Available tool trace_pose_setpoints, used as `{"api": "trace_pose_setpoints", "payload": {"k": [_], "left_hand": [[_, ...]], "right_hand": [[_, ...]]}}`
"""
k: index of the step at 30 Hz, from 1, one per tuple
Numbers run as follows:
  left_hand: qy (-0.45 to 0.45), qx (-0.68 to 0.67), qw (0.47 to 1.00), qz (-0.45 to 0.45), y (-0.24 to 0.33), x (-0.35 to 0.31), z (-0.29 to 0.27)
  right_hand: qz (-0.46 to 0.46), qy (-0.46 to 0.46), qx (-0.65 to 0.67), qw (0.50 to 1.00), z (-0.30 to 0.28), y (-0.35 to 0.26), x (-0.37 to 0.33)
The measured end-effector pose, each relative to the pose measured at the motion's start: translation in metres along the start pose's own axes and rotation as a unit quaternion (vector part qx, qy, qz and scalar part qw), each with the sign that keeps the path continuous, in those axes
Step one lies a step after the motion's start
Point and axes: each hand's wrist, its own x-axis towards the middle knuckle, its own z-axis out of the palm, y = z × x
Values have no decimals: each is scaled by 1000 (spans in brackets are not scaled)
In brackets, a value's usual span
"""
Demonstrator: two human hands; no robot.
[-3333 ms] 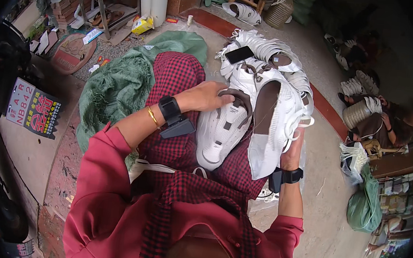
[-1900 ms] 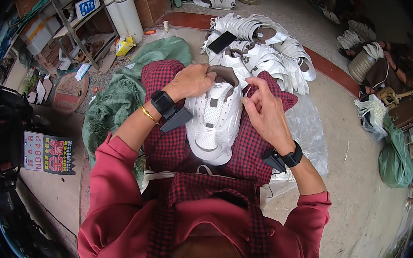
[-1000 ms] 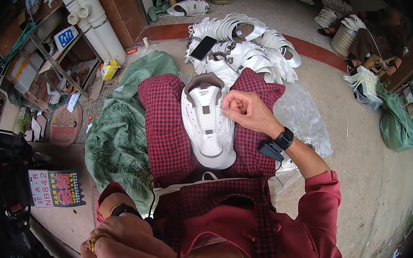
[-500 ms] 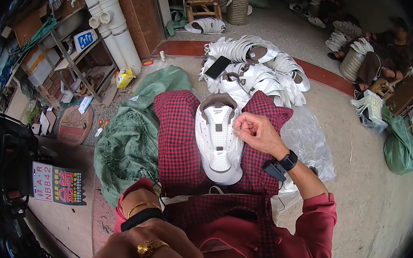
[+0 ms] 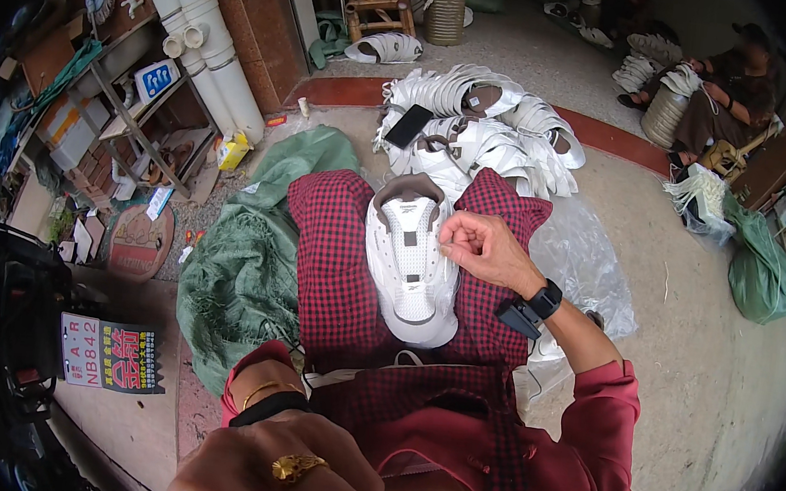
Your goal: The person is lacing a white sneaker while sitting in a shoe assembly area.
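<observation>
This looks like a makeshift shoe workshop, half indoors, at the wide-open front of a building. Layered white uppers (image 5: 515,153) lie heaped near a clear plastic sheet (image 5: 594,265) on the concrete floor (image 5: 684,368), and a single white shoe (image 5: 404,294) rests on a seated person's checked apron (image 5: 330,258). Past the red floor strip (image 5: 341,92), where it gets dimmer, a co-worker (image 5: 753,96) sits with white pieces (image 5: 681,79) on a drum (image 5: 665,118), near bundled white laces (image 5: 698,192) and a green sack (image 5: 765,267). Over to the left it feels more like a household yard: drainpipes (image 5: 208,57), a tap (image 5: 132,5), a rack (image 5: 112,97), bricks (image 5: 87,157) and a dark vehicle (image 5: 6,279).
</observation>
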Motion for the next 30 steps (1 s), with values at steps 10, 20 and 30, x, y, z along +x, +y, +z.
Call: {"api": "trace_pose_setpoints", "payload": {"k": [10,20,30], "left_hand": [[239,-439,856,133,-27,-8,56],[494,-549,613,-282,-77,-41,102],[483,-612,560,-281,-82,-47,109]], "right_hand": [[3,-1,-12,1000,-2,6,-1],[5,3,-24,1000,2,1,1],[11,18,-29,999,2,7,1]]}}
